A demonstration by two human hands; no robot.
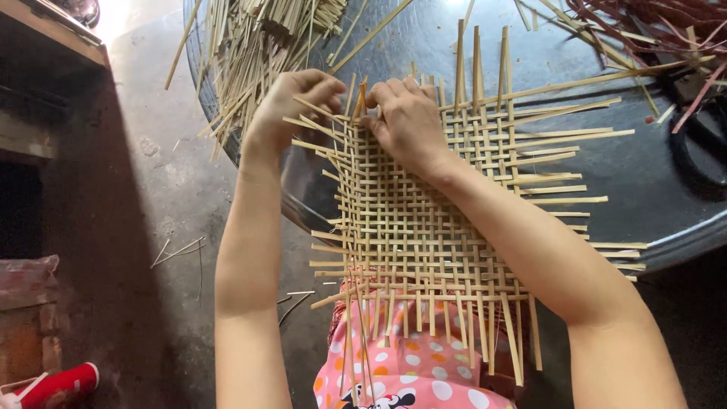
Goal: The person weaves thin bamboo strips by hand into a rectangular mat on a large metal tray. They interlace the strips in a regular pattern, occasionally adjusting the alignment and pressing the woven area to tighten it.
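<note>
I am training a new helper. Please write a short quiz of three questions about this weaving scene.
1. True or false: both hands are at the far edge of the mat.
2. What lies on the table beyond the left hand? A) loose strips B) a bowl C) a book
3. The right hand presses on the ____.

Key:
1. True.
2. A, the loose strips.
3. Mat.
</note>
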